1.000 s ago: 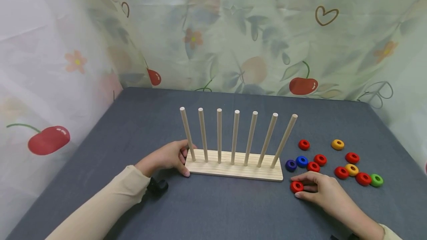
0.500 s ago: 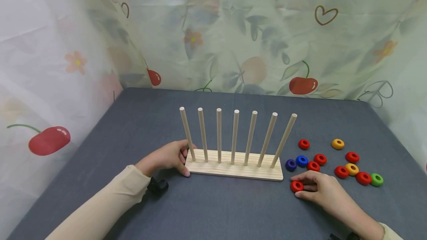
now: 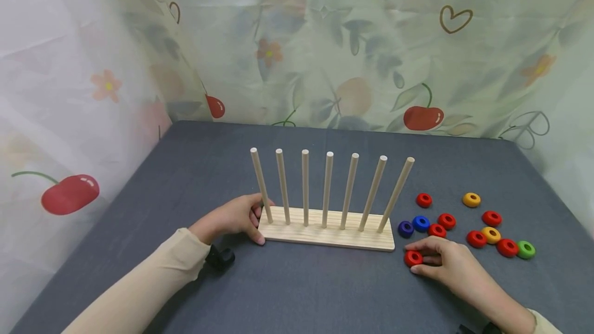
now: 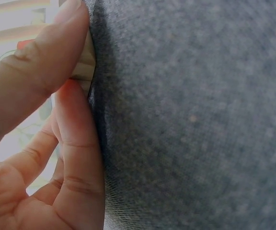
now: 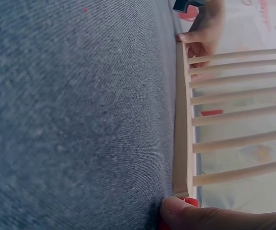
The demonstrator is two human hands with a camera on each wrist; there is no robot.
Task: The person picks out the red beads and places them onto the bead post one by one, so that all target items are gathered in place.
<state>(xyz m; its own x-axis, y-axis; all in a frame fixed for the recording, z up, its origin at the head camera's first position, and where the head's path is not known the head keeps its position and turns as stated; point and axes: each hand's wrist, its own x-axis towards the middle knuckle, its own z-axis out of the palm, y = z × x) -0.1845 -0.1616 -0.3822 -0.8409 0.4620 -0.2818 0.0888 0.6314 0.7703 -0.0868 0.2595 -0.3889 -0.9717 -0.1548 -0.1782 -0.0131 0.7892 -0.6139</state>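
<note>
A pale wooden peg rack (image 3: 325, 238), a flat board with several upright bare pegs, stands mid-table in the head view. My left hand (image 3: 235, 219) grips its left end, thumb at the front corner and fingers behind. In the left wrist view the thumb (image 4: 37, 67) and fingers hold the board's end (image 4: 84, 67). Right of the rack, my right hand (image 3: 447, 262) pinches a red ring (image 3: 413, 258) between thumb and fingers, low at the table. In the right wrist view the thumb covers most of that red ring (image 5: 191, 201).
Several loose rings lie right of the rack: a purple one (image 3: 406, 229), a blue one (image 3: 421, 223), a green one (image 3: 526, 249), a yellow one (image 3: 471, 199) and red ones such as the far one (image 3: 424, 200). Grey cloth (image 3: 306, 293) covers the table; a printed curtain (image 3: 297, 66) hangs behind.
</note>
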